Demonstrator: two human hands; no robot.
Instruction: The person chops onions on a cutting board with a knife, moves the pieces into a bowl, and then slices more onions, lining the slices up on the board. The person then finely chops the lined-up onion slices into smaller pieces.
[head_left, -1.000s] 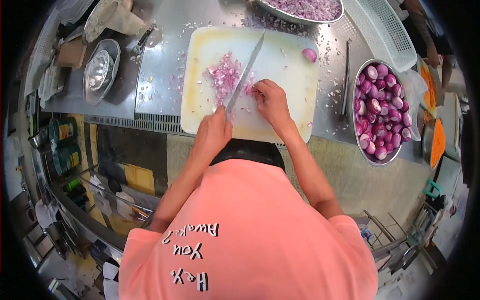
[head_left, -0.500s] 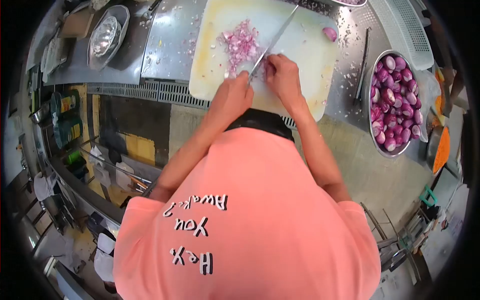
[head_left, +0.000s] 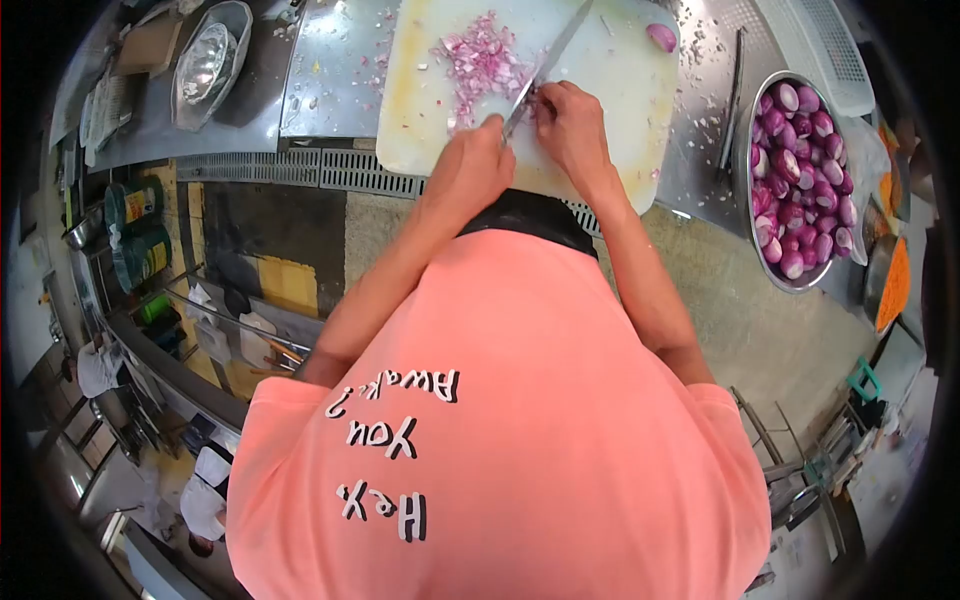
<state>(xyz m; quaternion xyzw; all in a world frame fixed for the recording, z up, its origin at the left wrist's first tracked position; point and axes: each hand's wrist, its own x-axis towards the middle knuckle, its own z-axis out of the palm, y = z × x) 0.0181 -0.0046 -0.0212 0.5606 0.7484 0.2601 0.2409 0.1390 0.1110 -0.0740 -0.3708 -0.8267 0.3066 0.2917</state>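
My left hand (head_left: pixel 470 165) is closed around the handle of a knife (head_left: pixel 552 60), whose long blade slants up and right across the white cutting board (head_left: pixel 620 130). Against the blade's right side, my right hand (head_left: pixel 572 125) has its fingers curled and pinched on a shallot (head_left: pixel 531 110), mostly hidden by the fingers and blade. Left of the knife lies a loose heap of chopped shallot (head_left: pixel 480 62), pink and white. One peeled shallot piece (head_left: pixel 661 38) rests near the board's upper right corner.
A steel bowl (head_left: pixel 752 215) of peeled purple shallots stands to the right, beside a white perforated basket (head_left: pixel 840 70). A dark narrow rod (head_left: pixel 733 100) lies between board and bowl. Orange food fills another container (head_left: pixel 893 285). Metal bowls (head_left: pixel 205 70) sit at left. A person (head_left: pixel 205 500) is at lower left.
The view has shifted a little, so board and bowl sit higher in the picture. The knife blade stands slightly steeper, and both hands keep their grip beside each other.
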